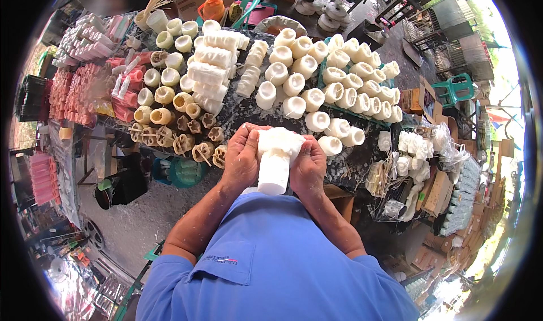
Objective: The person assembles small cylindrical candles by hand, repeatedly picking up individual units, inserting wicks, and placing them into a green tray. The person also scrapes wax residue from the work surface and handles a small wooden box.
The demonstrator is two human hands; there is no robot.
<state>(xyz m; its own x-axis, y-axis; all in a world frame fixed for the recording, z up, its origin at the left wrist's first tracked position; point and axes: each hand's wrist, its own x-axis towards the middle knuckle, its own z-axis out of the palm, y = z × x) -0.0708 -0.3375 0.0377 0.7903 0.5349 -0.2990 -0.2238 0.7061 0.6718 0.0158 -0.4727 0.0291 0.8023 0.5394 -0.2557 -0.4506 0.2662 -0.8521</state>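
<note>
My left hand and my right hand grip a white pillar candle from both sides, in front of my chest. Its lower part is a smooth cylinder. Around its upper end bulges a lumpy white mass, with the fingers of both hands closed on its sides; whether this is a rubber mould or wax, I cannot tell. Just beyond my hands, cream-coloured candles with hollowed tops stand on the dark table. My fingertips are partly hidden behind the white mass.
Rows of cream cups fill the right of the table. White ridged rolls are stacked at centre-left, beside brownish flower-shaped pieces and pink pieces. A green chair stands at right; a black bin is at lower left.
</note>
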